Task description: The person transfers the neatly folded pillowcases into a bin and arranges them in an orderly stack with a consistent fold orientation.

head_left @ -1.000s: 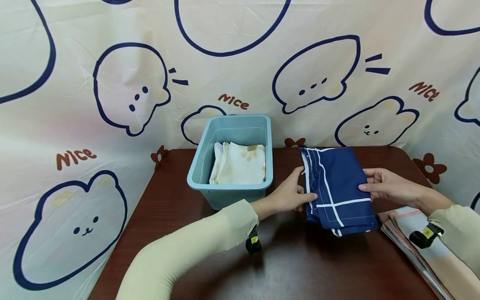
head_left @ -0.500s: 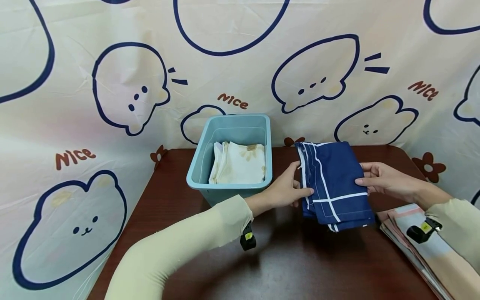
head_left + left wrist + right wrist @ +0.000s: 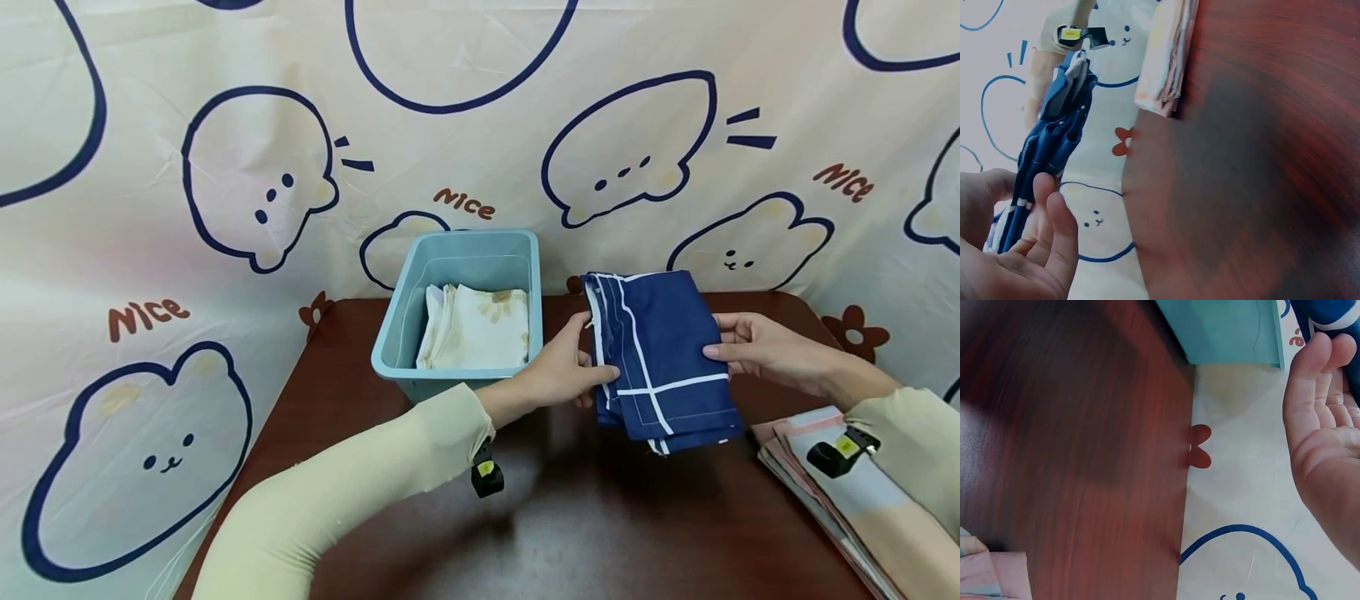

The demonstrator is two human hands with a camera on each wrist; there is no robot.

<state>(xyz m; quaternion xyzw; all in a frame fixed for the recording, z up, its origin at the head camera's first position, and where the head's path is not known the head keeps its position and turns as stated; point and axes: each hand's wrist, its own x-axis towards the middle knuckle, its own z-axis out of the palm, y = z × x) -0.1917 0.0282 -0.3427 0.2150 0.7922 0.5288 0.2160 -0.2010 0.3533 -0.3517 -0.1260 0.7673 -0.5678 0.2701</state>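
**Folded navy cloth (image 3: 675,333) being held above the table (image 3: 585,542)**

We are seeing both hands pinching the cloth from opposite sides. The left hand (image 3: 558,371) is gripping its left edge, thumb in front and fingers behind; the right hand (image 3: 772,350) is pinching the right edge the same way. Between them the cloth is tilting, its white stripes crossing near the bottom and its shadow falling on the wood.

We are noticing the blue bin (image 3: 480,246) standing just beyond the left forearm, white cloths (image 3: 491,329) filling its lower part. Pastel cloths (image 3: 862,500) are lying along the table's right edge, under the right forearm. The table's far edge is meeting a patterned curtain (image 3: 450,154).

We are reading "Nice" on the curtain three times; the wrist cameras' (image 3: 487,479) yellow labels are staying too small to read.
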